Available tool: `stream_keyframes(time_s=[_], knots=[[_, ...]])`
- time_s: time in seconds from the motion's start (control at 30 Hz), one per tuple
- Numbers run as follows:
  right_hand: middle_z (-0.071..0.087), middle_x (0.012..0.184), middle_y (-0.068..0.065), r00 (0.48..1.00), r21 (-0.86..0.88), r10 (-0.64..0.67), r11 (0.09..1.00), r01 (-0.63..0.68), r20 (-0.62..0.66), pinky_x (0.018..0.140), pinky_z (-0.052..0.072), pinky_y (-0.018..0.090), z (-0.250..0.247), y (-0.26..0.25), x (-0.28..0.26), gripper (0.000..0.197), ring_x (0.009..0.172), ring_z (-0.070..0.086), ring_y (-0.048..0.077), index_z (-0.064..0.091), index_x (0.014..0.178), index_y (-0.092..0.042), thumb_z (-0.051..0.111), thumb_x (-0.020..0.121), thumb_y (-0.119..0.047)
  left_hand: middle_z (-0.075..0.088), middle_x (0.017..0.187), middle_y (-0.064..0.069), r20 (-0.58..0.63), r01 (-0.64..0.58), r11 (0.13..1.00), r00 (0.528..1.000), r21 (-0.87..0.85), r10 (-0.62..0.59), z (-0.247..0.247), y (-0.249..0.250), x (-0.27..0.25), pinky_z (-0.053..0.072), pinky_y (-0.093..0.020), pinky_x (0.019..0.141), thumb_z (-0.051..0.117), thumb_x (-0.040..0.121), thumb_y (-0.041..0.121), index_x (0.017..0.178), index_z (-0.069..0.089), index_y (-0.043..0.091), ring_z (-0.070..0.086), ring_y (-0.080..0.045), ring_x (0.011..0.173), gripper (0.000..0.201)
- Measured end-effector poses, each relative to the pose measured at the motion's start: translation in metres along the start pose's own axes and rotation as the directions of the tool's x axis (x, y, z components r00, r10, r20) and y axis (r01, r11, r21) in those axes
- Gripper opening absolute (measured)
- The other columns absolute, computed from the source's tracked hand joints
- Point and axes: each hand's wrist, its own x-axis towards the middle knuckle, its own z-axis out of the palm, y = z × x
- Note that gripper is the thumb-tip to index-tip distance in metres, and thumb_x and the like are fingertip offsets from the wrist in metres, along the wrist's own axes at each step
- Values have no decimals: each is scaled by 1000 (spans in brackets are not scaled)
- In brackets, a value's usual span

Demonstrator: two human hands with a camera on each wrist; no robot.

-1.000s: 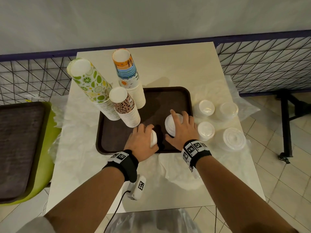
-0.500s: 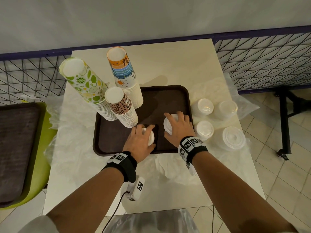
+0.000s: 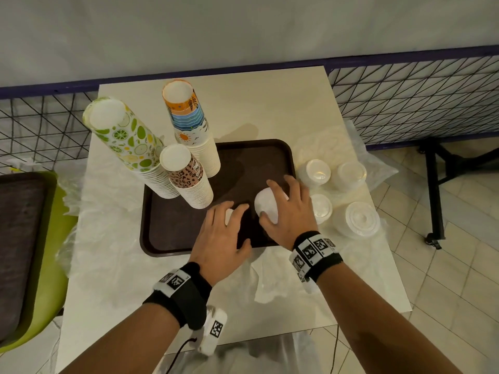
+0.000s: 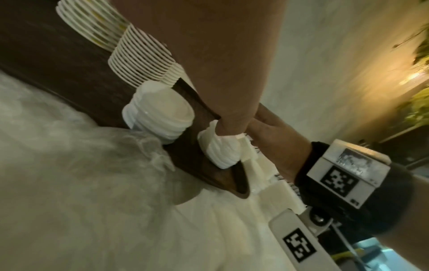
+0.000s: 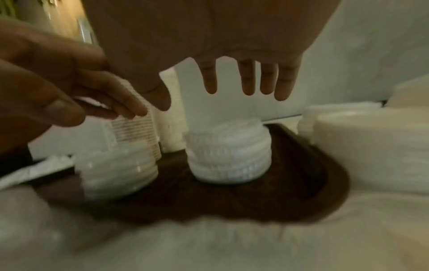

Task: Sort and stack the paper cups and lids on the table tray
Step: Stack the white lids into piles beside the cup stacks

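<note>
A dark brown tray (image 3: 183,228) holds three tall cup stacks at its left: lime-print (image 3: 127,139), orange-and-blue (image 3: 189,117) and leopard-print (image 3: 183,174). Two white lid stacks stand on its right front. My left hand (image 3: 226,230) hovers over the smaller lid stack (image 5: 118,168), fingers loosely spread. Over the larger lid stack (image 5: 228,157) my right hand (image 3: 289,209) is spread, and the right wrist view shows its fingers (image 5: 246,80) straight, just above the stack. Neither hand grips anything. In the left wrist view, both lid stacks (image 4: 160,117) stand near the tray's front edge.
Several more white lid stacks (image 3: 360,220) sit on crinkled clear plastic (image 3: 337,147) right of the tray. More plastic lies along the table's front and left. A green chair (image 3: 40,238) stands at the left, a black mesh fence (image 3: 405,98) behind.
Both hands have loosened over the two lid stacks, with fingers now spread and straighter. The stacks stay where they were on the tray.
</note>
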Motion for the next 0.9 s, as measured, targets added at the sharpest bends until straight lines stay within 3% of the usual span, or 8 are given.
stream_keyframes(time_s=[0.17, 0.33, 0.47, 0.63, 0.9], knots=[[42, 137, 11, 944, 188, 139, 979, -84, -299, 102, 40, 48, -41, 38, -41, 47, 123, 36, 33, 56, 125, -17, 66, 80, -28, 43, 137, -3, -68, -90, 984, 994, -155, 80, -10, 45, 3, 49, -35, 99, 66, 85, 42, 140, 48, 22, 45, -23, 122, 62], [40, 138, 13, 890, 198, 315, 945, -261, -329, 104, 39, 54, -62, 106, -77, 58, 124, 37, 36, 52, 129, -16, 69, 76, -31, 45, 138, -7, -12, -125, 983, 992, -136, 124, 5, 96, 41, 45, -37, 104, 63, 86, 47, 147, 41, 21, 43, -26, 123, 70], [33, 147, 14, 938, 90, 293, 956, -281, -183, 108, 36, 57, -64, 148, -80, 78, 134, 32, 37, 39, 144, -24, 66, 75, -51, 44, 137, -7, 116, -141, 989, 983, -43, 145, 30, 130, 80, 45, -42, 105, 65, 84, 48, 149, 36, 21, 45, -29, 123, 76], [27, 153, 12, 972, -77, 232, 970, -230, 22, 110, 37, 57, -54, 178, -66, 94, 140, 27, 36, 21, 154, -33, 55, 74, -71, 37, 145, -11, 268, -103, 984, 961, 142, 62, 62, 154, 115, 41, -42, 106, 63, 87, 51, 156, 23, 21, 38, -32, 128, 85], [32, 145, 8, 965, -123, 166, 982, -144, 201, 101, 43, 53, -39, 195, -50, 91, 128, 38, 34, 17, 150, -38, 59, 73, -64, 37, 148, -13, 356, -65, 964, 934, 257, -32, 81, 165, 135, 37, -46, 111, 62, 90, 53, 160, 16, 22, 37, -34, 134, 89]])
